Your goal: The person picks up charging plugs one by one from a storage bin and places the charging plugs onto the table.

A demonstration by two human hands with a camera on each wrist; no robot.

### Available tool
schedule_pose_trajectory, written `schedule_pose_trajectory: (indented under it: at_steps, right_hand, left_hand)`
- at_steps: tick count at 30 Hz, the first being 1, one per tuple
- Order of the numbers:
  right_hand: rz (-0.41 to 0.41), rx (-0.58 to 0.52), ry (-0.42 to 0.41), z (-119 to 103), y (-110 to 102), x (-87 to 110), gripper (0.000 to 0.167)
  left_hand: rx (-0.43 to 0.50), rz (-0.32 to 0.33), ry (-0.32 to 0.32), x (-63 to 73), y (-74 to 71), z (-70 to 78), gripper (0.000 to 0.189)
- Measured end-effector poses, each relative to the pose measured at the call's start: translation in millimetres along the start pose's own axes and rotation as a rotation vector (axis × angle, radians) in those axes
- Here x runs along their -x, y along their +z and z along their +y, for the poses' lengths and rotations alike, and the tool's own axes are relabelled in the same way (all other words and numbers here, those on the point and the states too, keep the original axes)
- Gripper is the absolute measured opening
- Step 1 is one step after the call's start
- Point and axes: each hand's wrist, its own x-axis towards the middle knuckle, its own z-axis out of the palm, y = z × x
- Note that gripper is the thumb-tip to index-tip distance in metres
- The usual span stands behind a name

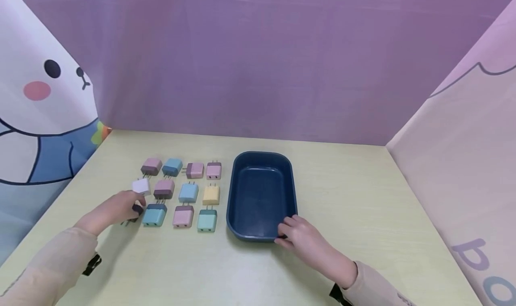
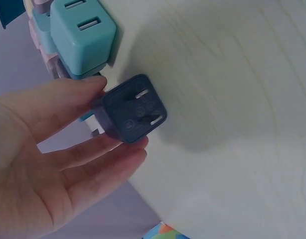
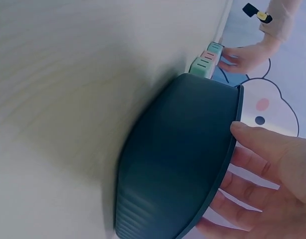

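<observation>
My left hand (image 1: pixel 114 211) pinches a dark blue plug-in charger (image 2: pixel 135 109) between thumb and fingers at the left end of the charger group. Its two-pronged face shows in the left wrist view. Right beside it sits a teal charger (image 1: pixel 154 215) with USB ports, and a white charger (image 1: pixel 141 186) lies just behind the hand. At the front right corner of a navy plastic tray (image 1: pixel 262 203), my right hand (image 1: pixel 308 245) grips the rim, thumb on the outer side and fingers over the edge. Nothing lies inside the tray.
Several more chargers lie in three rows left of the tray, among them a yellow one (image 1: pixel 211 195), a blue one (image 1: pixel 188 192) and a pink one (image 1: pixel 183 216). A purple cloth (image 1: pixel 258 73) hangs behind the pale wooden table (image 1: pixel 354 185), with printed cloths at both sides.
</observation>
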Motion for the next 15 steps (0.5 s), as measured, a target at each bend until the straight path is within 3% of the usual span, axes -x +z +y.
schedule_pose_trajectory:
  at_steps: [8, 15]
  right_hand:
    - [0.013, -0.007, -0.006, 1.4, -1.3, 0.6, 0.016]
    - [0.123, 0.039, -0.052, 6.8, -5.2, 0.5, 0.015]
  left_hand:
    - [-0.073, 0.090, -0.001, 0.7, -12.3, 16.6, 0.020]
    - [-0.069, 0.255, 0.032, -6.9, -17.4, 49.9, 0.024]
